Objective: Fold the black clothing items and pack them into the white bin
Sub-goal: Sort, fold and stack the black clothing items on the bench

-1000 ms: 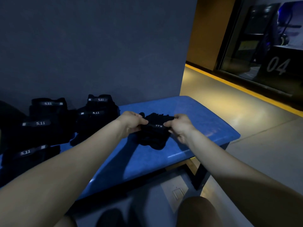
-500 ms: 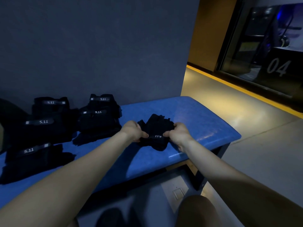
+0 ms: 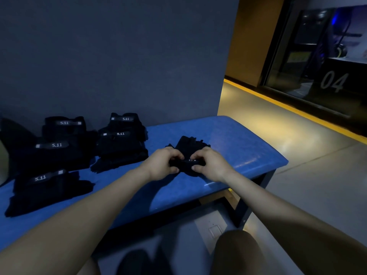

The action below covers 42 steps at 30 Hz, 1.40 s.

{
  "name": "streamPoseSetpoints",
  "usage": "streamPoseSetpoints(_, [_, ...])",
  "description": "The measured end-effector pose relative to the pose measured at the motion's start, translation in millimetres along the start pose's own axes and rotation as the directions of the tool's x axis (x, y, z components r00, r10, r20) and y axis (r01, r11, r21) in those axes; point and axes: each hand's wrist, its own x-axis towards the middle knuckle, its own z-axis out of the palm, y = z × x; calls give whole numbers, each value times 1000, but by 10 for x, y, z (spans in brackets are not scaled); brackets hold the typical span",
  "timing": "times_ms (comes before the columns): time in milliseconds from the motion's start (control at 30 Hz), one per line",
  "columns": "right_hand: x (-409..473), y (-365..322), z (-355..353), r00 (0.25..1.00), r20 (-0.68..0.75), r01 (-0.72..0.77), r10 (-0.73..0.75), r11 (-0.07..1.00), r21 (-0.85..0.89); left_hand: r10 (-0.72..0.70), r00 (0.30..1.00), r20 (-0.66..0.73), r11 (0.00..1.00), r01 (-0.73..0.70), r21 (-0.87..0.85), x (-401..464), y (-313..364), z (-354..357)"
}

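Folding is in hand: left hand [image 3: 162,165] and right hand [image 3: 208,165] both pinch the black garment [image 3: 190,147] on the blue bench [image 3: 248,147]. Next, probably, tuck it compact; no white bin shows.

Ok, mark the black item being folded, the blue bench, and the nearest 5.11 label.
black item being folded [image 3: 189,143]: head view, upper cloth above the hands.
blue bench [image 3: 238,139]: head view, bare top near its right end.
nearest 5.11 label [image 3: 40,178]: head view, white lettering.
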Motion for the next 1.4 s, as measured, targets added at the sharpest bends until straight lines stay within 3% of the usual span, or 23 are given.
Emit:
streamPoseSetpoints(167, [-22,6,-82,999,-19,36,-38,995,-89,-30,998,-46,999,29,-23,-20,36,49])
streamPoseSetpoints(400, [-22,-125,-152,979,-175,92,-106,992,-82,-55,993,-105,990,40,-136,-9,-10,-29])
streamPoseSetpoints(600, [-9,-108,-150,965,-244,91,-98,995,-41,12,988,-152,998,-23,-66,36,-12,-87])
streamPoseSetpoints(900, [-108,-13,-3,993,55,115,-107,981,-159,45,999,31,995,-47,86,-59,-115,-56])
streamPoseSetpoints(1067, [-84,-34,2,982,63,186,-175,907,-377,69,995,74,960,-86,265,-110,31,-80])
streamPoseSetpoints(1200, [-116,68,-103,978,63,208,-198,930,-302,64,994,90,939,-91,332,-149,170,-76])
streamPoseSetpoints(1400, [-241,296,-156,956,89,293,-281,939,-181,85,992,91,958,-107,267,-199,271,-27])
